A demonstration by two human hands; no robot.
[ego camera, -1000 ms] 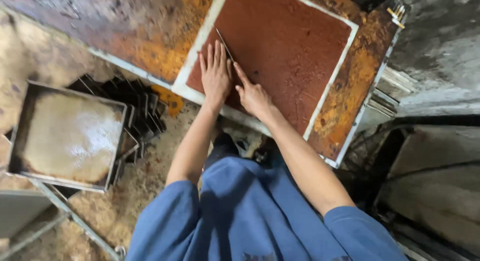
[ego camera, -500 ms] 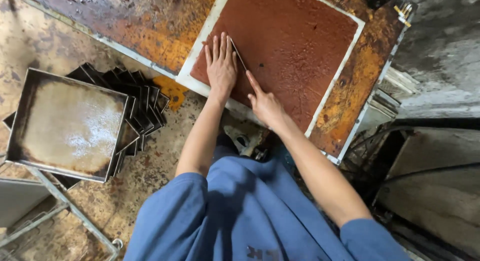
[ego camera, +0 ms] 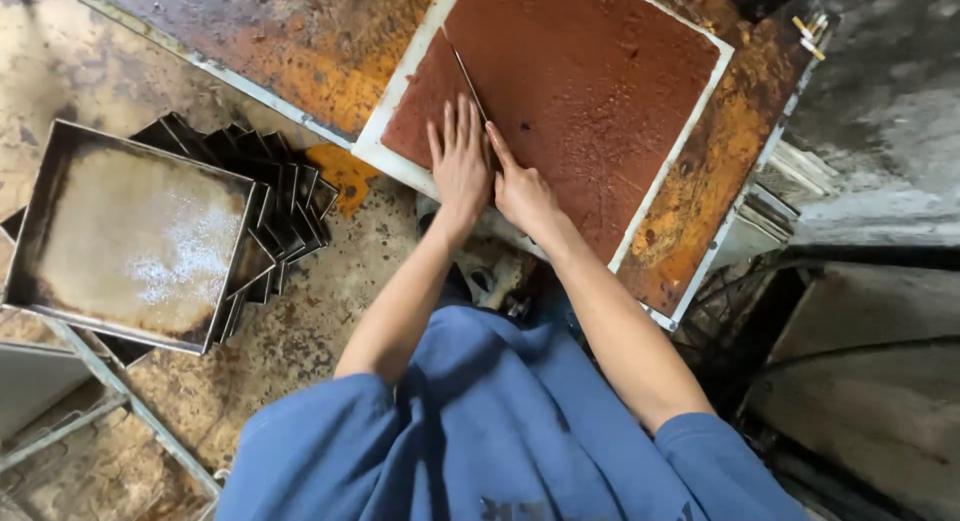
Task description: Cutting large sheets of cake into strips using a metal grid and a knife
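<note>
I note my left hand (ego camera: 459,161) flat on the brown slab (ego camera: 590,91) on the tabletop (ego camera: 300,41), holding nothing; my right hand (ego camera: 520,189) grips a thin blade (ego camera: 468,76). One cut line runs partway; most remains uncut

There were no packages, no labels, no signs and no screens to see anywhere in the picture.
</note>
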